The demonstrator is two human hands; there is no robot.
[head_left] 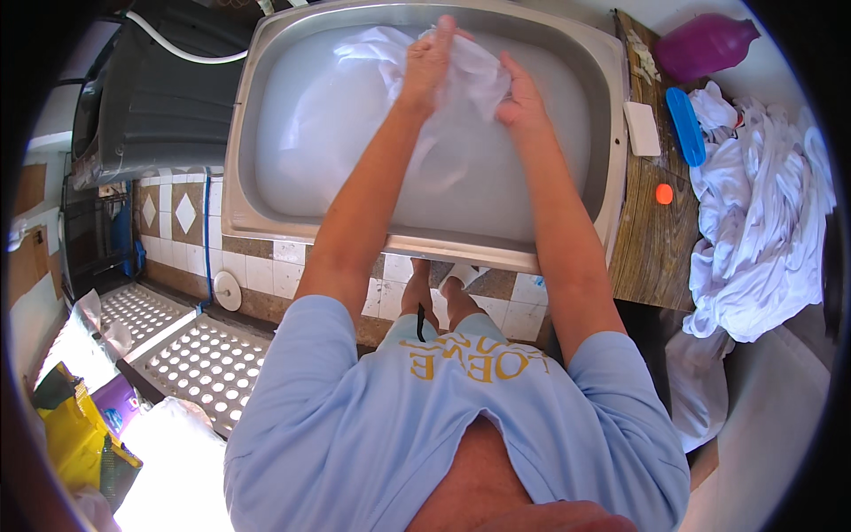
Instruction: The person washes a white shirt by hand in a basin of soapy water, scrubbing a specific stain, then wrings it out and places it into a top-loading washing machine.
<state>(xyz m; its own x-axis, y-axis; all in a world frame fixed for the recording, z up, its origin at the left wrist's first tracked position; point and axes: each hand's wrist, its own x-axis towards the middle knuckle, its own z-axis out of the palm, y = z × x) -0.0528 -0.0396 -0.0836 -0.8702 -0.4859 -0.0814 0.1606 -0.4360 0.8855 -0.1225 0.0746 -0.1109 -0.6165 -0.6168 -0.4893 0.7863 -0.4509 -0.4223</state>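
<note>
White wet cloth (474, 75) is stretched between my two hands, over the far part of a metal sink basin (232, 191). Cloudy whitish water (487, 195) fills the basin, and more of the cloth spreads through it toward the left. My left hand (429, 69) is closed on the cloth, fingers pointing up near the far rim. A little to the right and nearer, my right hand (523, 96) pinches the cloth's right edge between thumb and fingers. The lower folds of the cloth blur into the water.
Right of the basin, a wooden counter (651, 239) holds a white bar (642, 129), a blue brush-like item (685, 126), an orange cap (663, 193), a purple bottle (705, 46) and piled white cloth (762, 213). Left stands a dark grey appliance (177, 97) with a white hose (177, 49).
</note>
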